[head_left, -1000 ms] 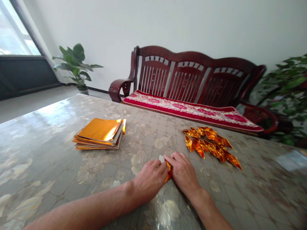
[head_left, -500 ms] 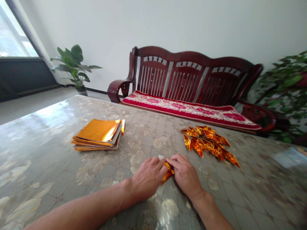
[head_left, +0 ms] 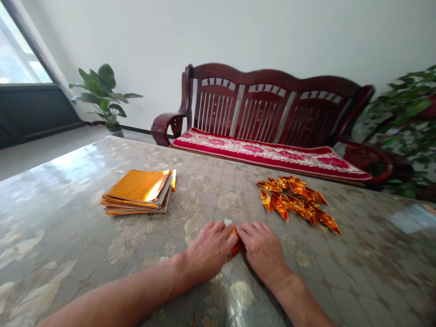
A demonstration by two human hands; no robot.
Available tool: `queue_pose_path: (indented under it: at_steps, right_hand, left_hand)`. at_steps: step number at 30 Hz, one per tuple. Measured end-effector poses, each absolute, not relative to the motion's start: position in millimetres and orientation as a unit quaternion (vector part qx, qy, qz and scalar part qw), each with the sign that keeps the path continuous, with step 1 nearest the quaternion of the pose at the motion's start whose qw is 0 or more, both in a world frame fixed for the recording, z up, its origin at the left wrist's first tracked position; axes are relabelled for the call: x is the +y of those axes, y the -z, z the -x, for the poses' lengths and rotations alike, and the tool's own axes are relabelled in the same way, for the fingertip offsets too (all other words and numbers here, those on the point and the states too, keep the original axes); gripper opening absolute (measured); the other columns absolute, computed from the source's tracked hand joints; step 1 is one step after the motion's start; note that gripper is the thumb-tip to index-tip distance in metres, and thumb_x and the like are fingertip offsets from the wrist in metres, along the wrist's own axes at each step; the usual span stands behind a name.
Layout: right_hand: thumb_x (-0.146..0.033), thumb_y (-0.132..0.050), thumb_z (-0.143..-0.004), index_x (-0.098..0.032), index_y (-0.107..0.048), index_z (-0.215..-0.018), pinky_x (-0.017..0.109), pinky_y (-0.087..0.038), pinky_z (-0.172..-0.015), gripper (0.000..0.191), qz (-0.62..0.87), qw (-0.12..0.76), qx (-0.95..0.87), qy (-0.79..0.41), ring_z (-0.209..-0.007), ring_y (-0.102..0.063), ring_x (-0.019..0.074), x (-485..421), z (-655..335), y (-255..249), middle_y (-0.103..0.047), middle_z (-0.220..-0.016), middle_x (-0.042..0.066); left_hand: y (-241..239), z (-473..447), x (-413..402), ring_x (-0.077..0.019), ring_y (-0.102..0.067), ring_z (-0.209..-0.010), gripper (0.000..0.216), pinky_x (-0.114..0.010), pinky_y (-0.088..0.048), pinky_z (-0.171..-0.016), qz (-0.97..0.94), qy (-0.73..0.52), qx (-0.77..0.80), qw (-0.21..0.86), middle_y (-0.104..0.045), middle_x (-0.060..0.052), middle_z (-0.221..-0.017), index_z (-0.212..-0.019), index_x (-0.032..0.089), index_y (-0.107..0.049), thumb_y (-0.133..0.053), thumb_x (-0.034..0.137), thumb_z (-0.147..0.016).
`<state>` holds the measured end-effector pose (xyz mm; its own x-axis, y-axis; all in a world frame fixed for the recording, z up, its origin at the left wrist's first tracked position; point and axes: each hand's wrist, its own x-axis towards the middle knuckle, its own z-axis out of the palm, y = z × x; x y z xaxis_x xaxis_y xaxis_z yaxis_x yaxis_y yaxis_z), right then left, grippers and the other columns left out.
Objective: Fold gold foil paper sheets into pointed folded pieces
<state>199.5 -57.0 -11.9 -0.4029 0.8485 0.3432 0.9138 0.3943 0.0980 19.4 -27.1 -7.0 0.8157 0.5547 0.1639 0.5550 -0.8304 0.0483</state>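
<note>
Between my two hands, low on the table, lies a partly folded sheet of gold foil paper [head_left: 236, 249], mostly covered by my fingers. My left hand [head_left: 211, 250] presses it from the left, fingers bent over its far edge. From the right, my right hand [head_left: 263, 249] grips its other side, with the fingers curled together and the fingertips hidden. A stack of flat gold foil sheets [head_left: 138, 185] sits to the left. Beyond my right hand is a pile of folded gold foil ingots [head_left: 299, 204], pointed at their ends.
The table [head_left: 190, 177] has a glossy, flower-patterned cover. Clear plastic wrapping [head_left: 412, 219] lies at its right side. Past the far edge stands a dark red wooden bench [head_left: 265, 109] with a red runner. Potted plants [head_left: 105, 93] stand at both sides.
My right hand has rolled over the foil paper, its fingers now curled closer to my left hand, hiding more of the foil. The left hand stays nearly in place.
</note>
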Motion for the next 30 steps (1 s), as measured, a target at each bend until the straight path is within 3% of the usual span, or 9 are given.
queue_pose_path:
  at_steps: [11, 14, 20, 27, 30]
  right_hand:
    - [-0.002, -0.059, -0.083, -0.022, -0.068, -0.076, 0.036, -0.032, -0.07, 0.023, 0.561, 0.121, -0.808, 0.137, -0.075, -0.054, 0.02, -67, -197, 5, -0.065, -0.076, 0.002]
    - [-0.001, -0.053, -0.084, -0.024, -0.069, -0.074, 0.034, -0.034, -0.07, 0.029, 0.597, 0.166, -0.781, 0.078, -0.076, -0.057, 0.0189, -66, -202, 8, -0.065, -0.075, 0.001]
    - [0.001, -0.049, -0.073, -0.025, -0.075, -0.092, 0.028, -0.044, -0.081, 0.042, 0.584, 0.269, -0.759, -0.101, -0.089, -0.06, 0.0174, -59, -211, 11, -0.069, -0.089, 0.0]
    - [-0.02, -0.068, -0.083, -0.027, -0.075, -0.087, 0.032, -0.043, -0.081, 0.011, 0.553, 0.264, -0.78, -0.128, -0.09, -0.057, 0.02, -56, -204, 9, -0.066, -0.089, 0.001]
    - [-0.021, -0.067, -0.087, -0.028, -0.075, -0.086, 0.032, -0.042, -0.079, 0.01, 0.55, 0.26, -0.782, -0.135, -0.088, -0.056, 0.0192, -54, -202, 13, -0.067, -0.086, 0.0]
  left_hand:
    - [4, -19, -26, -0.0235, -0.054, -0.093, 0.004, -0.037, -0.046, -0.077, 0.954, 0.08, -0.289, 0.006, -0.061, -0.005, -0.112, -0.099, 0.021, -0.054, -0.054, 0.021, -0.094]
    - [4, -16, -24, -0.0233, -0.055, -0.095, 0.007, -0.037, -0.047, -0.079, 0.955, 0.088, -0.283, 0.01, -0.062, -0.005, -0.118, -0.101, 0.021, -0.056, -0.053, 0.021, -0.095]
    - [10, -5, -10, -0.0235, -0.054, -0.114, 0.026, -0.039, -0.046, -0.092, 0.955, 0.122, -0.27, -0.004, -0.056, 0.0, -0.14, -0.119, 0.023, -0.055, -0.051, 0.015, -0.095]
    - [19, 1, 4, -0.0222, -0.056, -0.116, 0.025, -0.037, -0.043, -0.097, 0.949, 0.159, -0.264, -0.062, -0.061, 0.0, -0.136, -0.119, 0.025, -0.061, -0.05, 0.017, -0.097]
    - [21, 6, 5, -0.0189, -0.058, -0.108, 0.023, -0.032, -0.043, -0.095, 0.941, 0.187, -0.258, -0.111, -0.066, -0.001, -0.124, -0.11, 0.025, -0.066, -0.048, 0.017, -0.098]
